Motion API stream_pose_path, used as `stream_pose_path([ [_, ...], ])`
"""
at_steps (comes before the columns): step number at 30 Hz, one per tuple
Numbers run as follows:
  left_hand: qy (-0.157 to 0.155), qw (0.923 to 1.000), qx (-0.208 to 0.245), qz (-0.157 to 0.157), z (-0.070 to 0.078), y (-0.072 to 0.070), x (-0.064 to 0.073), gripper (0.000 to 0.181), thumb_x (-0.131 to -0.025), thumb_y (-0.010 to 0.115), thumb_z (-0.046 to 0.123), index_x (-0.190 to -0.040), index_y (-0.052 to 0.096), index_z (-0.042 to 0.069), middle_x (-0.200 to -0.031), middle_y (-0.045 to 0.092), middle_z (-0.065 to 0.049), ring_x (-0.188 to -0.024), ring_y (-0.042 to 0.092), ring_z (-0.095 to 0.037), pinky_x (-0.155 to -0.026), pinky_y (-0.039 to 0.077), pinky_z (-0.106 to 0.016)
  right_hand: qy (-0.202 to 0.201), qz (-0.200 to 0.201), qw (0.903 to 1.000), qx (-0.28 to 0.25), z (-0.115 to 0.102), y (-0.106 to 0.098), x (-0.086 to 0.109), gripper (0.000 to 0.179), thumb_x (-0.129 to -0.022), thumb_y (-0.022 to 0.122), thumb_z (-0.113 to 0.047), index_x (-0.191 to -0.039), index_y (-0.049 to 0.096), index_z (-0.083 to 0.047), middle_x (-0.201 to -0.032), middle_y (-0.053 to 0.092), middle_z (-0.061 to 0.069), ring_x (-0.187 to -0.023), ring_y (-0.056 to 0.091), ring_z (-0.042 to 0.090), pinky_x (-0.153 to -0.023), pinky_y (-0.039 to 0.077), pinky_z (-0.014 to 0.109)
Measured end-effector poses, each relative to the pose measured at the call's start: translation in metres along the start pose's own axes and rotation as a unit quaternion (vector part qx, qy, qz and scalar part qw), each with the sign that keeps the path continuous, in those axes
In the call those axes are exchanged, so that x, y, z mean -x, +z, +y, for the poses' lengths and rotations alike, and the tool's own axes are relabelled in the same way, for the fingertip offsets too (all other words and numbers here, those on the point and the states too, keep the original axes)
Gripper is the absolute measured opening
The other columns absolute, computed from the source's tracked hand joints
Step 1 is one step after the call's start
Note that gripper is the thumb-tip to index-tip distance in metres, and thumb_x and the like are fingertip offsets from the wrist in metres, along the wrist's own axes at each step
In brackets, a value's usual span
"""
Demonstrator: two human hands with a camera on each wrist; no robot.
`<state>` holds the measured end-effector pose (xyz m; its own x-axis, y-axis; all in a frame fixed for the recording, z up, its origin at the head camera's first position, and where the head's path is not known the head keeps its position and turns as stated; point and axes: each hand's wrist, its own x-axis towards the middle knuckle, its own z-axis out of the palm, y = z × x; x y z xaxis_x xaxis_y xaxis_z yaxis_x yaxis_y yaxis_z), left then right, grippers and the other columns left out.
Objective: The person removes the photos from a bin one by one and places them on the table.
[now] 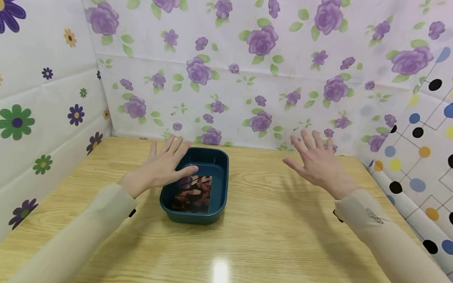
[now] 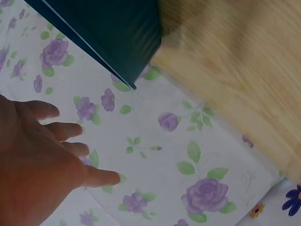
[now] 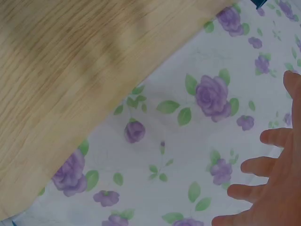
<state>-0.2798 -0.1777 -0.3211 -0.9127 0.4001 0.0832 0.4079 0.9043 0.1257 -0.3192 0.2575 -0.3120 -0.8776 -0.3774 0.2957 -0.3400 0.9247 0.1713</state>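
A dark teal rectangular tub [image 1: 219, 192] stands on the wooden table, left of the middle. Inside it lies a flat, dark, glossy picture-like sheet [image 1: 194, 195] with reddish-brown patches. My left hand [image 1: 161, 166] is held above the tub's left side with fingers spread, holding nothing; its thumb overlaps the tub in the head view. The left wrist view shows that hand [image 2: 42, 160] apart from the tub's wall [image 2: 117, 37]. Over the right part of the table my right hand [image 1: 317, 163] hovers, fingers spread, and nothing is in it [image 3: 268, 183].
The wooden table [image 1: 259, 241] carries a bright light reflection near its front. Cloth with purple roses [image 1: 229, 86] hangs behind it. Flowered cloth [image 1: 39, 119] borders the left side, and dotted cloth [image 1: 436, 169] the right.
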Motion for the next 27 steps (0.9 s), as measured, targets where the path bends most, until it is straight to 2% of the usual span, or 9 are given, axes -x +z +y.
stream_pose_path([
  [4,-0.025,0.9988,0.033,-0.026,-0.001,0.005,0.014,0.090,-0.093,0.026,0.073,-0.157,0.001,0.015,-0.163,-0.007,-0.016,-0.150,-0.011,-0.037,-0.111,-0.010,-0.069,-0.028,-0.001,0.9975,-0.065,-0.016,-0.002,-0.014,0.074,-0.096,0.041,-0.062,-0.152,0.031,-0.016,-0.157,0.027,0.020,-0.141,0.026,0.047,-0.107,0.021,0.071],
  [7,-0.037,0.9981,0.041,-0.027,0.001,0.012,0.026,0.089,-0.094,0.025,0.071,-0.157,0.003,0.011,-0.162,-0.005,-0.019,-0.149,-0.009,-0.040,-0.112,-0.007,-0.069,-0.048,0.009,0.9883,-0.145,-0.029,-0.006,-0.029,0.062,-0.098,0.047,-0.052,-0.145,0.043,-0.011,-0.149,0.041,0.020,-0.133,0.040,0.043,-0.105,0.034,0.062],
  [9,-0.045,0.9977,0.043,-0.026,0.003,0.017,0.034,0.091,-0.094,0.025,0.072,-0.156,0.004,0.009,-0.162,-0.002,-0.021,-0.149,-0.007,-0.041,-0.112,-0.006,-0.069,-0.061,0.008,0.9768,-0.205,-0.039,-0.009,-0.041,0.054,-0.099,0.050,-0.046,-0.138,0.050,-0.009,-0.141,0.051,0.019,-0.124,0.050,0.039,-0.100,0.041,0.057],
  [11,-0.051,0.9972,0.046,-0.028,0.004,0.021,0.043,0.093,-0.092,0.026,0.074,-0.156,0.006,0.009,-0.162,0.000,-0.022,-0.149,-0.005,-0.042,-0.110,-0.005,-0.071,-0.074,0.008,0.9608,-0.267,-0.049,-0.010,-0.054,0.046,-0.099,0.051,-0.041,-0.131,0.057,-0.008,-0.132,0.058,0.017,-0.115,0.057,0.034,-0.094,0.047,0.051],
  [14,-0.059,0.9962,0.053,-0.037,0.006,0.023,0.057,0.097,-0.090,0.027,0.077,-0.156,0.006,0.009,-0.162,0.002,-0.023,-0.149,-0.002,-0.043,-0.107,-0.005,-0.075,-0.082,0.014,0.9406,-0.329,-0.066,-0.012,-0.074,0.036,-0.099,0.053,-0.035,-0.120,0.064,-0.008,-0.120,0.065,0.014,-0.102,0.062,0.028,-0.085,0.051,0.044],
  [18,-0.059,0.9956,0.060,-0.042,0.011,0.026,0.069,0.099,-0.089,0.030,0.078,-0.156,0.003,0.010,-0.162,0.004,-0.021,-0.150,0.000,-0.042,-0.105,-0.004,-0.076,-0.075,0.017,0.9216,-0.380,-0.090,-0.013,-0.096,0.029,-0.098,0.055,-0.036,-0.109,0.068,-0.012,-0.112,0.067,0.009,-0.097,0.063,0.025,-0.080,0.052,0.041],
  [21,-0.055,0.9960,0.060,-0.037,0.014,0.031,0.073,0.101,-0.088,0.033,0.078,-0.156,0.001,0.011,-0.163,0.003,-0.018,-0.150,0.003,-0.039,-0.105,-0.002,-0.077,-0.076,0.001,0.9044,-0.420,-0.106,-0.012,-0.112,0.027,-0.098,0.055,-0.038,-0.104,0.069,-0.016,-0.109,0.067,0.005,-0.096,0.062,0.022,-0.081,0.052,0.040],
  [23,-0.053,0.9961,0.062,-0.033,0.014,0.035,0.075,0.102,-0.087,0.035,0.078,-0.156,0.001,0.010,-0.163,0.003,-0.016,-0.150,0.004,-0.038,-0.104,-0.001,-0.078,-0.090,-0.006,0.8918,-0.443,-0.117,-0.010,-0.120,0.026,-0.099,0.055,-0.035,-0.100,0.070,-0.015,-0.106,0.067,0.006,-0.092,0.063,0.021,-0.081,0.051,0.039],
  [27,-0.055,0.9964,0.060,-0.024,0.015,0.043,0.077,0.104,-0.086,0.037,0.079,-0.156,0.003,0.009,-0.163,0.004,-0.015,-0.151,0.005,-0.036,-0.104,0.002,-0.078,-0.120,-0.028,0.8737,-0.470,-0.139,-0.001,-0.132,0.022,-0.098,0.057,-0.029,-0.093,0.071,-0.013,-0.097,0.068,0.009,-0.081,0.061,0.022,-0.073,0.048,0.032],
])
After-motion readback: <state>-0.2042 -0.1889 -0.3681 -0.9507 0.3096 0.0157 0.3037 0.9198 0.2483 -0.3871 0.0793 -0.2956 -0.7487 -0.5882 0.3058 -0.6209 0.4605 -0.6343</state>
